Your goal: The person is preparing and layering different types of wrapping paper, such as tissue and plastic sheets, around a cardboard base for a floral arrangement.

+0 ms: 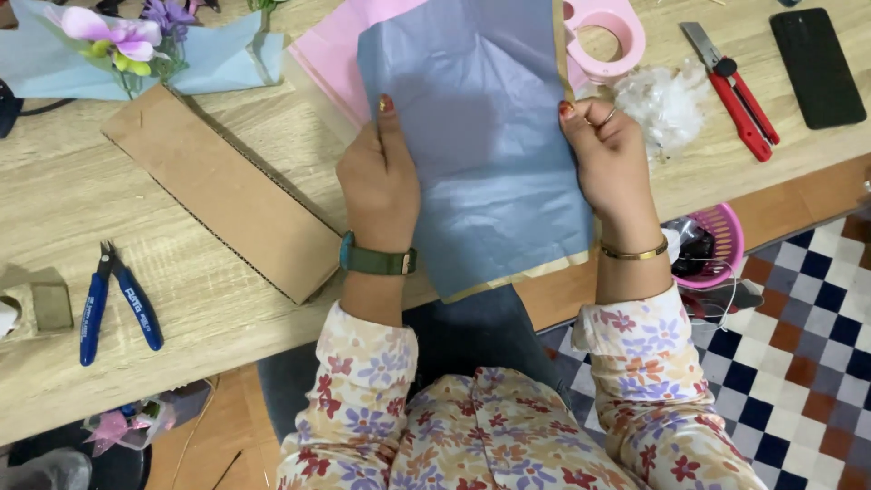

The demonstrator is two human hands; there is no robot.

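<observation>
A blue-grey sheet of tissue paper with a tan edge lies over the wooden table's front edge, reaching toward my lap. My left hand grips its left edge with the thumb on top; a green watch is on that wrist. My right hand pinches its right edge, with a ring and a gold bangle on it. Under the blue sheet lies a pink sheet.
A brown cardboard strip lies to the left. Blue-handled cutters rest near the front left. Artificial flowers in pale blue wrap, a pink tape dispenser, red-handled pliers, a black phone and a pink basket are around.
</observation>
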